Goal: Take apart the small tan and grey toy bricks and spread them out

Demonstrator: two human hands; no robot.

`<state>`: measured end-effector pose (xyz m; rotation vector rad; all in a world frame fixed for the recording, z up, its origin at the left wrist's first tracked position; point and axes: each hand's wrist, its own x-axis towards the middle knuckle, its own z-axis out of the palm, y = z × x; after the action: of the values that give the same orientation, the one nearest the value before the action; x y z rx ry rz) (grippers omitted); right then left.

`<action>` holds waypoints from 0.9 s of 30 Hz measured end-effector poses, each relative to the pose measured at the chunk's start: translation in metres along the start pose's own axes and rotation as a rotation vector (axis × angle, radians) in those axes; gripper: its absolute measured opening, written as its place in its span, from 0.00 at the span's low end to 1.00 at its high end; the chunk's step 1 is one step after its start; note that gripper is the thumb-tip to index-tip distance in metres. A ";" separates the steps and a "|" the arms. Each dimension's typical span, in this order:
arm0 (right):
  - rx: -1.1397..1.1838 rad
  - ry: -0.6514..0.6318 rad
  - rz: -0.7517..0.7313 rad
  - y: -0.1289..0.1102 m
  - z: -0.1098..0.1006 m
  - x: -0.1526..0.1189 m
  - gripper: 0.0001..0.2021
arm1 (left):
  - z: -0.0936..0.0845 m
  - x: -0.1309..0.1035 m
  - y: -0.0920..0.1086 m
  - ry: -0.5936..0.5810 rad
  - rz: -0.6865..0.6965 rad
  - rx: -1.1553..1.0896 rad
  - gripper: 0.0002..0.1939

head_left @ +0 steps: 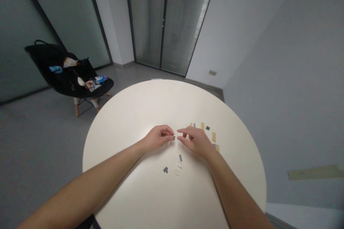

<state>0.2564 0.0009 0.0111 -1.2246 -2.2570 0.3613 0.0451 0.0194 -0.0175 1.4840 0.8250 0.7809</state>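
Over the middle of a round white table (150, 100), my left hand (158, 137) pinches a tiny dark piece (174, 137) at its fingertips; its kind is too small to make out. Facing it from the right, my right hand (195, 139) has thumb and forefinger apart, a small gap from the piece, with nothing between them. Below the hands lie a small grey strip (180, 157), a cluster of dark grey pieces (165, 169) and several thin whitish pieces (177, 170). Around my right hand are yellowish rectangular pieces (214, 136) and a dark piece (208, 128), partly hidden by the hand.
A black chair (70, 75) with a bag and assorted items on it stands to the left beyond the table. Behind are glass panels (172, 18) and a white wall (242, 35) with a strip of tape (314, 173).
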 end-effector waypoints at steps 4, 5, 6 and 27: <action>0.036 -0.064 -0.035 -0.004 0.008 0.000 0.12 | -0.002 0.000 -0.001 -0.005 0.018 -0.088 0.15; 0.041 -0.071 -0.042 -0.005 0.009 0.000 0.11 | -0.003 0.001 -0.002 -0.007 0.018 -0.097 0.16; 0.047 -0.075 -0.047 -0.005 0.010 0.000 0.11 | -0.003 0.001 -0.003 -0.012 0.016 -0.103 0.16; 0.173 -0.018 -0.044 -0.013 0.008 0.003 0.07 | -0.005 0.000 -0.003 -0.131 -0.011 -0.148 0.17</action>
<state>0.2416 -0.0035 0.0120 -1.0848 -2.2128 0.5405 0.0404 0.0219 -0.0199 1.3821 0.6624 0.7130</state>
